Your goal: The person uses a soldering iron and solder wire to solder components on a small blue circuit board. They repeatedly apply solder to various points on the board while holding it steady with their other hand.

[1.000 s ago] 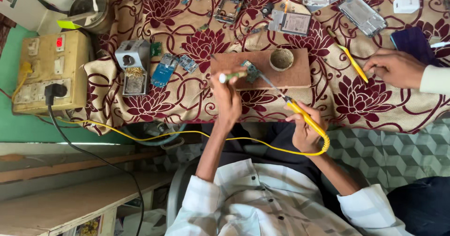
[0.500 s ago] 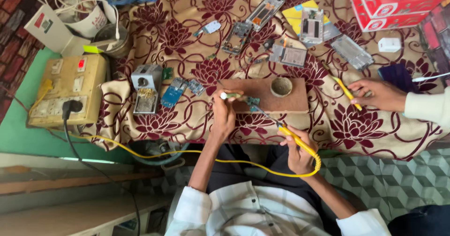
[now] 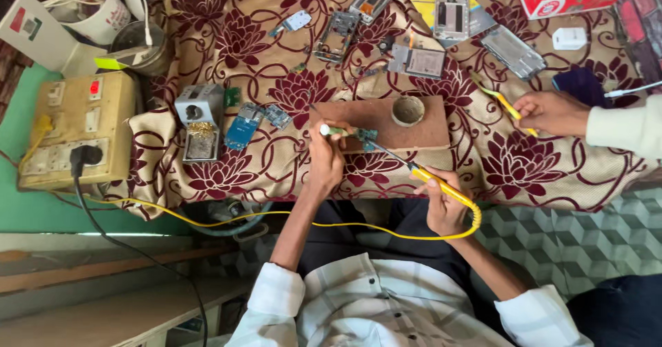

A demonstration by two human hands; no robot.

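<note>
On the wooden block (image 3: 414, 130) atop the floral cloth (image 3: 276, 161), left hand (image 3: 325, 155) pinched a small green circuit board (image 3: 363, 137). Right hand (image 3: 445, 202) gripped a yellow soldering iron (image 3: 441, 185), tip at board. Co-worker's hand (image 3: 552, 112) held yellow tool at right.

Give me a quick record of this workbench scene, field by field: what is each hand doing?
Left hand: pinches a thin pale stick against the small green circuit board
Right hand: grips the yellow-handled soldering iron, tip at that board
Support: brown wooden block on the maroon floral cloth
Another person's hand: holds a yellow tool
</note>
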